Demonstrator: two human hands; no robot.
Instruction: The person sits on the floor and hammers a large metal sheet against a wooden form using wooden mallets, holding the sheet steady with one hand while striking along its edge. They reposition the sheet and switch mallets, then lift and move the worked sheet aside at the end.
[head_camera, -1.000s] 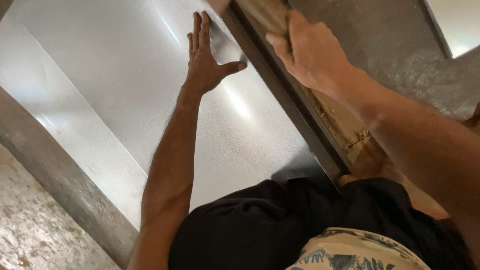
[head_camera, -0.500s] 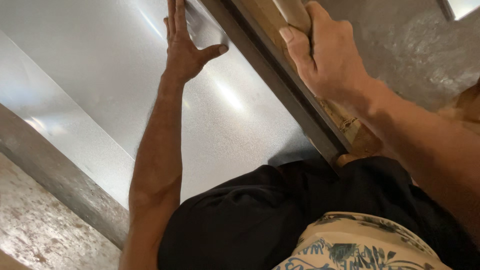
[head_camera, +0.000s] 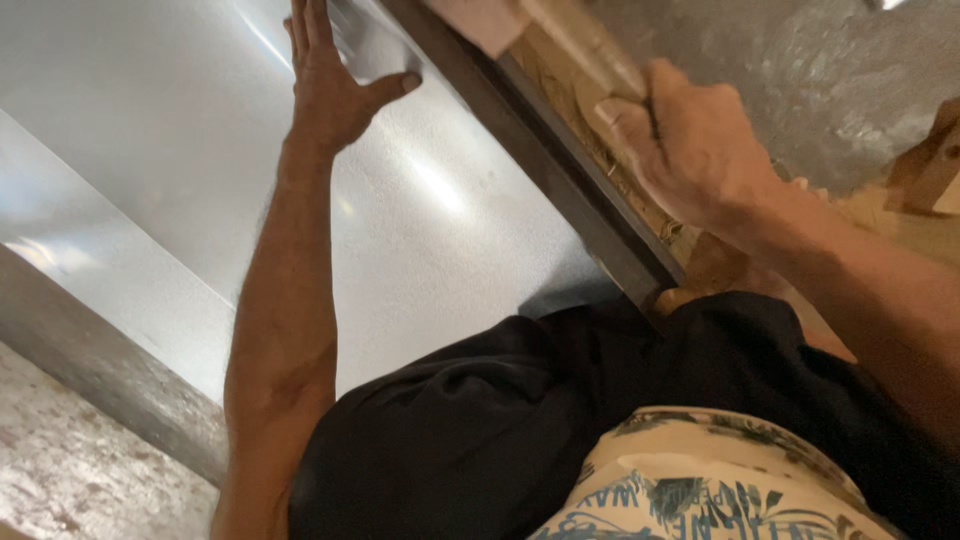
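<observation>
Left hand (head_camera: 335, 90) flat on metal sheet (head_camera: 180, 150), fingertips cut off

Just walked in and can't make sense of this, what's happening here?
A person presses the left hand flat, fingers spread, against a shiny metal sheet. The right hand is closed around a pale rounded handle beside the dark frame edge along the sheet. What the handle belongs to can't be seen.

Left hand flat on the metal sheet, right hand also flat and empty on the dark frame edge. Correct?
Not quite. In the head view the right hand is not flat and empty: its fingers are wrapped around a pale cylindrical handle above the dark frame edge. The left hand is flat on the metal sheet, as stated.
</observation>
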